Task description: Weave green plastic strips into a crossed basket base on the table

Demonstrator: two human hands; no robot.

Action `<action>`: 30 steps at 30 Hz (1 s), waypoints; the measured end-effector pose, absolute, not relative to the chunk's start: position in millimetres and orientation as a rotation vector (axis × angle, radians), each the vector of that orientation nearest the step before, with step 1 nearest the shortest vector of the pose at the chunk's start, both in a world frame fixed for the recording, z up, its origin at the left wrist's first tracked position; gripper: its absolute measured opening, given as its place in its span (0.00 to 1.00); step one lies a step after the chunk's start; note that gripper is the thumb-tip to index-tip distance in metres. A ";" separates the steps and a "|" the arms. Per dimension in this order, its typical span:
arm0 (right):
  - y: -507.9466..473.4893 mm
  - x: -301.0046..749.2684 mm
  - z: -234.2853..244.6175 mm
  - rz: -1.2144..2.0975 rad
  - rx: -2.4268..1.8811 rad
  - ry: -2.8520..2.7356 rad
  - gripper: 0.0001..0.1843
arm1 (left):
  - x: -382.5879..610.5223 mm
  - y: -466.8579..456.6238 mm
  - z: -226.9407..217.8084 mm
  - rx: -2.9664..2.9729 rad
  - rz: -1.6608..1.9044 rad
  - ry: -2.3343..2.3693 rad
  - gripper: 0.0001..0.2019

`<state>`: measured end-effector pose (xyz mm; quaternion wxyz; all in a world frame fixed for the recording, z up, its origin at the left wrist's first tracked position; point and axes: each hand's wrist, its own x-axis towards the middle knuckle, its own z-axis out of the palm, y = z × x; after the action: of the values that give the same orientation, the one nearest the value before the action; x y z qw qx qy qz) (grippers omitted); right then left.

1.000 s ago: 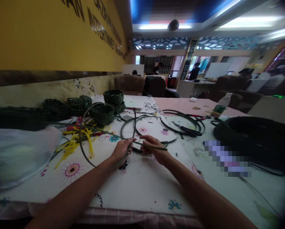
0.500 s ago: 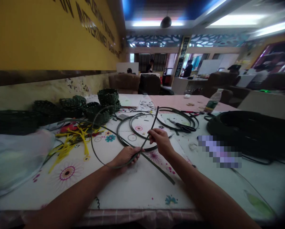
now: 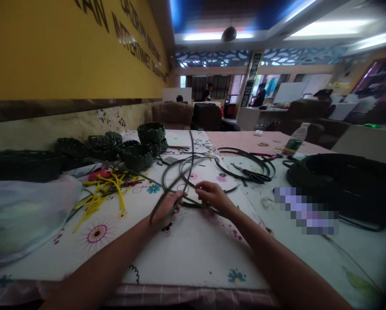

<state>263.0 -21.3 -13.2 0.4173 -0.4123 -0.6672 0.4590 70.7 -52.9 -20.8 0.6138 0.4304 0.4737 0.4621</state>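
Your left hand [image 3: 167, 206] is clenched around the crossing green strips [image 3: 192, 157], held above the near middle of the bench [image 3: 193, 262]; one end rises away from you, and other lengths slant off to either side. Your right hand [image 3: 214, 196] is just beside it with its fingers curled, but blur and angle leave me unable to tell whether it pinches a strip. Watch the crossing: if your left thumb eases, the springy lengths could slide apart or twist out of line. A free end could also snag on the looped strips [image 3: 163, 175] lying just beyond your hands, since they overlap in your view and look alike. Your bench has a pale, flower-printed cover, with small woven baskets [image 3: 136, 156], yellow strips [image 3: 121, 200] and a plastic bag [image 3: 25, 219] on the left, and black-handled cutters [image 3: 256, 175], a bottle [image 3: 295, 140] and a large dark coil [image 3: 357, 189] on the right. Beyond it stand armchairs [image 3: 172, 115], and a few people are in the dim room, beside a yellow wall [image 3: 51, 51] with lettering.
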 end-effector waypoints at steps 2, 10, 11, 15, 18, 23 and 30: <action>-26.6 258.5 -16.0 1.075 -1.001 -1.917 0.13 | 67.3 -49.2 -21.9 0.969 1.178 1.093 0.21; -46.7 238.4 -11.9 1.169 -0.870 -1.729 0.19 | 64.2 -43.4 -23.0 0.943 1.338 1.102 0.21; -47.4 238.0 -10.4 1.208 -0.862 -1.683 0.19 | 65.5 -44.2 -22.4 0.929 1.333 1.099 0.21; -47.0 242.8 -3.5 1.292 -0.815 -1.539 0.23 | 68.3 -46.4 -21.6 0.894 1.328 1.052 0.23; -43.3 250.9 0.8 1.264 -0.804 -1.443 0.24 | 64.9 -44.3 -21.7 0.891 1.347 1.028 0.23; -32.9 263.5 3.5 1.252 -0.798 -1.257 0.23 | 58.2 -39.3 -19.9 0.858 1.344 1.086 0.23; -29.8 259.2 -2.3 1.318 -0.795 -1.217 0.18 | 61.6 -41.5 -19.3 0.854 1.395 1.112 0.24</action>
<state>259.2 -29.8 -2.3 0.5560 -0.3368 -0.5154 0.5584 61.6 -41.5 -19.3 0.5498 0.3606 0.4696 0.5892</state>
